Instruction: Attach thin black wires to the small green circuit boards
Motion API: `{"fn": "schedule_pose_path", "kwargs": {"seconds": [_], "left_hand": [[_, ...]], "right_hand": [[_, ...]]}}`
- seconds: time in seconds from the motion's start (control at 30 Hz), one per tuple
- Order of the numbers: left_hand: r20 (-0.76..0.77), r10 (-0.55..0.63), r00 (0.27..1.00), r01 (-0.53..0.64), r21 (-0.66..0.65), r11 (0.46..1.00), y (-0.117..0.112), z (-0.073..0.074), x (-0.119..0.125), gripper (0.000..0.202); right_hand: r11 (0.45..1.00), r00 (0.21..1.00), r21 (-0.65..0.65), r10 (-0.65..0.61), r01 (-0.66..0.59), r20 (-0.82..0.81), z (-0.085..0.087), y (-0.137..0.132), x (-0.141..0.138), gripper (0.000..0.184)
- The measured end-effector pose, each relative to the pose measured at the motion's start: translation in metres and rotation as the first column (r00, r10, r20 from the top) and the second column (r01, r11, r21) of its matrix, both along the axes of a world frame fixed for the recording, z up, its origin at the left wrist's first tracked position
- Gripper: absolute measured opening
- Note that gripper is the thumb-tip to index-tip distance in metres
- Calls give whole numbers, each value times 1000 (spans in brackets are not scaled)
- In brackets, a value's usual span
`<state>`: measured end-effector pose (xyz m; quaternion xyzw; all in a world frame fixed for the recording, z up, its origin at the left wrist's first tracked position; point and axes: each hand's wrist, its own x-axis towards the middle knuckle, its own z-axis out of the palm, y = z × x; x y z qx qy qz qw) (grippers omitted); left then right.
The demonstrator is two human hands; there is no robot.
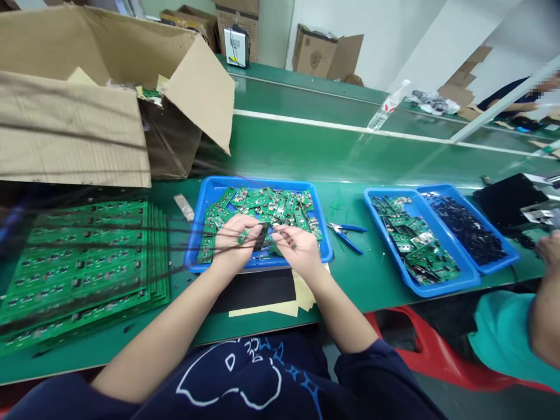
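In the head view, the small dark piece (261, 235) is in the middle of the frame, over the blue tray (326, 249) of loose green boards (286, 204). The left hand (235, 240) has its grip pinched on it; the right hand (301, 248) is bent close beside it, but I cannot tell if its grip is closed on anything. It would help to hold the piece by its sides, press softly and stay low over the tray, so a drop lands inside. Mind the tray's rim under the wrists and the stack of green boards (96, 251) at lower left. Right of the middle, the worktop (350, 280) gives more room, but the blue-handled cutters (336, 228) lie there, near the rim.
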<state>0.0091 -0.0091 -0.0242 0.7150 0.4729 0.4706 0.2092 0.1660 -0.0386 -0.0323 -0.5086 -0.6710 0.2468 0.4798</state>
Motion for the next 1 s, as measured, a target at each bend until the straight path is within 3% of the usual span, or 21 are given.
{"fn": "schedule_pose_path", "kwargs": {"seconds": [0.13,0.33,0.47,0.67,0.83,1.0], "left_hand": [[-137,-93,986,114,156,981,-2,-3,2,17],[-247,-50,968,112,245,963,-3,-4,1,15],[-285,-27,958,112,286,952,-4,-5,0,12],[-253,18,967,61,298,953,-6,-4,0,9],[-324,-22,946,129,311,941,-8,-2,3,9],[-273,-160,949,198,116,973,-10,1,4,13]], "right_hand": [[968,949,-253,-69,-11,-308,1,4,1,25],[907,869,-396,-74,-145,-489,4,10,5,27],[908,833,-388,-90,-156,-546,4,11,5,26],[934,853,-349,-120,-77,-508,6,9,1,21],[957,873,-281,-82,-65,-481,7,5,-3,19],[971,873,-219,-25,-95,-487,7,3,-2,21]]}}
